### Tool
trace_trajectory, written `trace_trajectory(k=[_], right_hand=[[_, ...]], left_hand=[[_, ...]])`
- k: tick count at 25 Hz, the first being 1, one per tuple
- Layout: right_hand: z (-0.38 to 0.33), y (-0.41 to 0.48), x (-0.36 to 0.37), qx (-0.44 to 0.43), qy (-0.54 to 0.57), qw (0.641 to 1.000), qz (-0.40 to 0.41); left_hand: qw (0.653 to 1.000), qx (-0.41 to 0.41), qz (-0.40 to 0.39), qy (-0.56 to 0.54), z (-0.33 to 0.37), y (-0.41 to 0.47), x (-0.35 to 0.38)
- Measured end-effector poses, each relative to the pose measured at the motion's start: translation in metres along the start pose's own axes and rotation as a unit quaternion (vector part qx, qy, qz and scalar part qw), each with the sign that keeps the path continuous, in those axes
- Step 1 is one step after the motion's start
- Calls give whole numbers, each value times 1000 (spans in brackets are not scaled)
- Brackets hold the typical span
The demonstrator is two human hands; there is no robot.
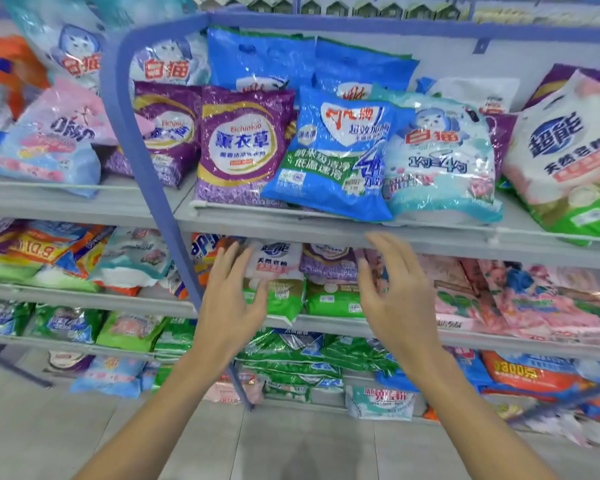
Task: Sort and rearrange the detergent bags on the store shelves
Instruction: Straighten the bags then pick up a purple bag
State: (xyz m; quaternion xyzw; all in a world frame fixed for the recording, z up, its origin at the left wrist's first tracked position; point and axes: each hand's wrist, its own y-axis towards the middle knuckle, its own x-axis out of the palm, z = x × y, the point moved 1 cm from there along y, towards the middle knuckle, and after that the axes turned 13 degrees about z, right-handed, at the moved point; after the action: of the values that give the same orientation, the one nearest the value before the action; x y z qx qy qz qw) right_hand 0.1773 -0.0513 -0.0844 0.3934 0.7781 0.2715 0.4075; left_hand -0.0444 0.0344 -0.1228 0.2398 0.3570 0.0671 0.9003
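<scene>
In front of the middle shelf's front edge, our left hand (229,299) and right hand (400,296) are raised apart. Each has its fingers spread and loosely bent; neither holds anything or grips a bag. Between them, on the middle shelf (499,337), we see a white-green bag (278,271) standing at the front edge, its lower corner hanging over the lip. The left hand's fingers cover part of its left side. Just right of it lies a green bag (329,299) with a second purple bag (326,263) behind. Further right a heap of pink bags (534,299) runs toward the right end.

Above, along the front edge of the upper shelf (326,233), we count four bags leaning back in a row. There is a purple bag (239,147), then a tilted blue bag (340,157) whose left edge sits in front of it. A pale cat bag (440,161) touches the blue one, and a large white bag (568,157) stands at the right end. Taller blue bags (264,60) stand behind them at the back. A blue post (142,150) divides this bay from the left one, where a pink-blue bag (49,143) slumps at the front edge. On the lower shelf (84,348), more green bags (291,355) lie stacked flat.
</scene>
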Motion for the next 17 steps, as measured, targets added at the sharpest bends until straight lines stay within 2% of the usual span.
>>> trace_trajectory(k=[2,6,9,13,17], right_hand=[[16,-22,5,19,-9,999,-45],[62,-61,33,137,-77,972,-175],[99,-82,60,165,-99,957,-218],[133,-81,93,167,-128,949,-234],[147,-60,126,148,-177,958,-168]], left_hand=[[999,2,-35,15,-7,-16,20],[995,10,-86,54,-28,-34,65],[990,10,-112,84,-46,-37,96],[986,48,-120,109,-66,-30,130],[985,61,-106,120,-74,-17,157]])
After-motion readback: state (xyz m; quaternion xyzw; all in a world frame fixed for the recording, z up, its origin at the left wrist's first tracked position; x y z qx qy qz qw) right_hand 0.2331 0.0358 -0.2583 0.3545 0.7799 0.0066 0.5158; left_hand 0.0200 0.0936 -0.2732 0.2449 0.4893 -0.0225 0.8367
